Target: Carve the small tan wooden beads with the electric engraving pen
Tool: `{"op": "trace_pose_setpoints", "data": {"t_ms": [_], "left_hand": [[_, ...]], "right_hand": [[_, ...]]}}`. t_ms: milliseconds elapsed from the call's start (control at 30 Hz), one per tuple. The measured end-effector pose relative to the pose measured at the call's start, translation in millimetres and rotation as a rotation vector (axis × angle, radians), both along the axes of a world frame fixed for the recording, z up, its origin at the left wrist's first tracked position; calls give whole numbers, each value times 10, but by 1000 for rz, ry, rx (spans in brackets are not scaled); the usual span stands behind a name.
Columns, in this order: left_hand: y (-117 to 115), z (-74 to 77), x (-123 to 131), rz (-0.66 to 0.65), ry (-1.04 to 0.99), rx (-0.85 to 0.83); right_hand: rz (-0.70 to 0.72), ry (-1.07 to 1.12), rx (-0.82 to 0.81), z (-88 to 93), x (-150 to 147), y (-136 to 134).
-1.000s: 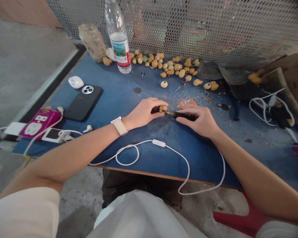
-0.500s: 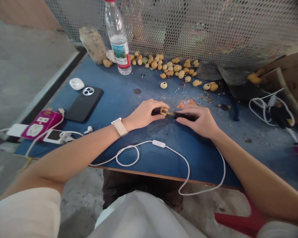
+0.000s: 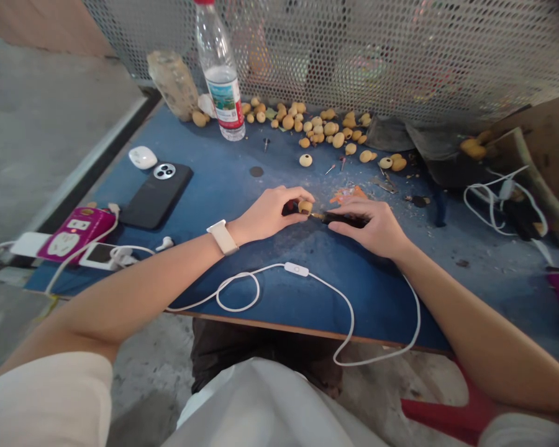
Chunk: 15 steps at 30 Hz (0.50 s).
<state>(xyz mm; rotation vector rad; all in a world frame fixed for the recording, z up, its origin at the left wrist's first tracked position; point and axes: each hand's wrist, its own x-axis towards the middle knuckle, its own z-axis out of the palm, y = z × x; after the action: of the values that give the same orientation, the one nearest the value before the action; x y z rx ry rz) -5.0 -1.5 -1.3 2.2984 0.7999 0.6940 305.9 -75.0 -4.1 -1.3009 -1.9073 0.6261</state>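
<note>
My left hand (image 3: 276, 211) is closed, pinching a small tan gourd (image 3: 304, 207) between thumb and fingertips. Its rounded side is turned up, with a dark opening low on it. My right hand (image 3: 377, 225) wraps around a slim black rotary tool (image 3: 347, 219) that points left. The tool's brass-coloured tip sits against or just beside the gourd; I cannot tell whether it touches. A white cord with an inline switch (image 3: 297, 269) runs from beneath my right wrist across the table. Something dark shows inside my left palm, mostly hidden.
Behind my hands lie several small gourds (image 3: 330, 128) and a water bottle (image 3: 225, 102). At left are a black phone (image 3: 156, 197), an earbud case (image 3: 142, 158) and a purple power strip (image 3: 69, 234). Orange scraps (image 3: 347, 194) lie near my right hand. The table's front edge is close.
The gourd has turned in my left fingers, so its rounded side shows where a ring-like opening was. My right hand and the tool hold nearly the same place. The view shifted slightly.
</note>
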Motion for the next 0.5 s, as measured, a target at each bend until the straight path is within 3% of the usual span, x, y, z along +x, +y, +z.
{"op": "trace_pose_setpoints", "data": {"t_ms": [500], "left_hand": [[4,26,7,-44,-13,-25]], "right_hand": [[0,7,63,-54,12,11]]}}
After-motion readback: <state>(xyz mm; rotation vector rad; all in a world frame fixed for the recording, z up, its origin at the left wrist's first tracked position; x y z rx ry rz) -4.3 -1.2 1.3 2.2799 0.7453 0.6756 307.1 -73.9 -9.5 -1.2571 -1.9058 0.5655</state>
